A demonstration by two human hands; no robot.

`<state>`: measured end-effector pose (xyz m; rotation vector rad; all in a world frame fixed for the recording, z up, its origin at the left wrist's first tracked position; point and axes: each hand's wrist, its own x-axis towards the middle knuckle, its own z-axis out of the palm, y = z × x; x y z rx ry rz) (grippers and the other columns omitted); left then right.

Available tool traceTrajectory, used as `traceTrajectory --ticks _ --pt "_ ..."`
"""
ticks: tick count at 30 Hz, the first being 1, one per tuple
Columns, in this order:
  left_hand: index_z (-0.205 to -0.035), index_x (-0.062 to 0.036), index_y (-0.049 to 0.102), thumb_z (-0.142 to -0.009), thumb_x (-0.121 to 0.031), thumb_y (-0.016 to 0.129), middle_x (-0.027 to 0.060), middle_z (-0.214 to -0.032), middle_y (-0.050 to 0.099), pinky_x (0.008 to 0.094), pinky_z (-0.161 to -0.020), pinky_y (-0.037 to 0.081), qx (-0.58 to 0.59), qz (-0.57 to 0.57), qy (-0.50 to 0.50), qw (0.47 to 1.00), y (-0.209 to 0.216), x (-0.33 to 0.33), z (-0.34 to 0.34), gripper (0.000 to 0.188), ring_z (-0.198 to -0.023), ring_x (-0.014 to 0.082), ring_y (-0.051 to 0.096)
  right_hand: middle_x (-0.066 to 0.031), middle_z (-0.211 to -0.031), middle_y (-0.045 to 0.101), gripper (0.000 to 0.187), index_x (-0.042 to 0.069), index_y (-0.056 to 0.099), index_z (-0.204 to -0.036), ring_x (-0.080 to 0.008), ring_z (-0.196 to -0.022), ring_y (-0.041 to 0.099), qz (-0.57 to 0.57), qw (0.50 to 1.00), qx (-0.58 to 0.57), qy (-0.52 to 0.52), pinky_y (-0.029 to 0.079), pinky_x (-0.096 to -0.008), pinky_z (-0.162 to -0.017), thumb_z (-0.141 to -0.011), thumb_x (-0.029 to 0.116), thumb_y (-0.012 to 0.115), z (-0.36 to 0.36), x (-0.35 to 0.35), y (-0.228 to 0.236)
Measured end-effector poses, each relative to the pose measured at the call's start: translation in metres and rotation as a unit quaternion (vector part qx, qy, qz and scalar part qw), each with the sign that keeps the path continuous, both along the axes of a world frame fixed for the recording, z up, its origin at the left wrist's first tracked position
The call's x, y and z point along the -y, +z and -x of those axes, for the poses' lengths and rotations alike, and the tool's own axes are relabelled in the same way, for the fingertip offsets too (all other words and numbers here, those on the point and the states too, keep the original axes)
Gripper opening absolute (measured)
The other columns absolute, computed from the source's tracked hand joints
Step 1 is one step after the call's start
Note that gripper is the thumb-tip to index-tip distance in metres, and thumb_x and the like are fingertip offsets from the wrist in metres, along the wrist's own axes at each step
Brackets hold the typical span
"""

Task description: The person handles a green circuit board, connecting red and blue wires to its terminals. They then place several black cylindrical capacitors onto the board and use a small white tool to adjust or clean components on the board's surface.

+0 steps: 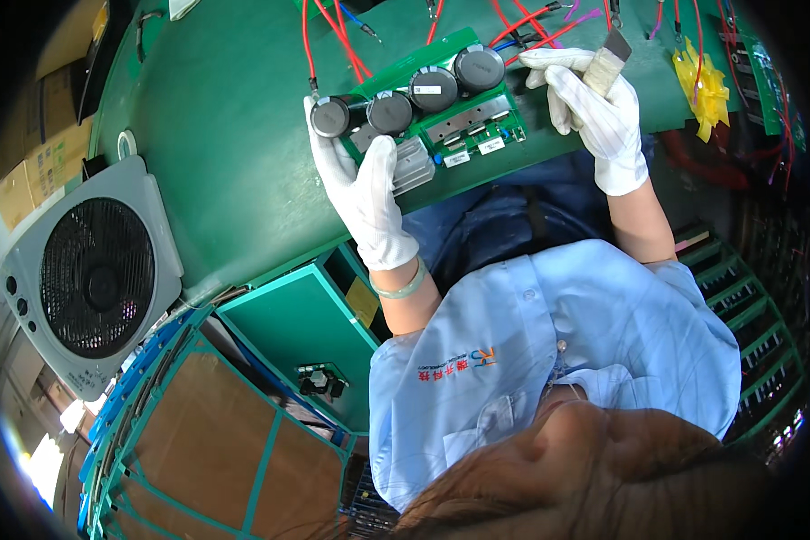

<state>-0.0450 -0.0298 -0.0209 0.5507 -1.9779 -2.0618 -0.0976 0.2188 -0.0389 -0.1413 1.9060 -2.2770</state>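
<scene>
My left hand (362, 191), in a white glove, grips the left end of a green circuit board (471, 129), its thumb by a finned grey heatsink (413, 166). Large black round capacitors (434, 89) stand in a row along the board's far side. Red wires (339, 40) lie behind it. To the right of the board and apart from it, my gloved right hand (594, 112) is closed on a short flat tool (606, 68). Pale wrapping covers the tool's handle and its end is dark grey; I cannot tell whether that end is blade or bristles.
The board is over the front edge of a green worktop (234, 135). A grey fan (99, 270) stands at the left. On the right are a yellow bundle (700, 88) and another green board (765, 85) with wires. A green cabinet (288, 310) sits below the worktop.
</scene>
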Motion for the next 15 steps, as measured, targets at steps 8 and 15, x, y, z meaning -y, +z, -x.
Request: traceTrajectory --ticks 8,15 --pt "-0.152 0.0013 0.031 -0.093 -0.005 0.063 0.0141 -0.141 0.047 0.0286 -0.097 0.046 0.046 -0.109 -0.006 0.993 0.007 0.011 0.008 0.067 -0.114 0.014 0.055 -0.0106 -0.09 0.07 0.029 -0.003 0.068 -0.118 -0.0062 -0.053 0.048 0.014 1.0 0.003 -0.013 0.037 -0.0205 -0.049 -0.099 0.016 0.059 0.001 0.002 0.001" --pt "-0.149 0.003 0.034 -0.097 -0.011 0.06 0.0109 -0.137 0.052 0.0267 -0.098 0.044 0.032 -0.095 -0.009 0.995 0.005 0.016 0.009 0.06 -0.114 0.0138 0.055 -0.0114 -0.093 0.07 0.028 -0.004 0.067 -0.119 -0.0066 -0.055 0.049 0.005 1.0 -0.001 -0.021 0.038 -0.0208 -0.05 -0.1 0.013 0.056 0.0 0.003 0.002"
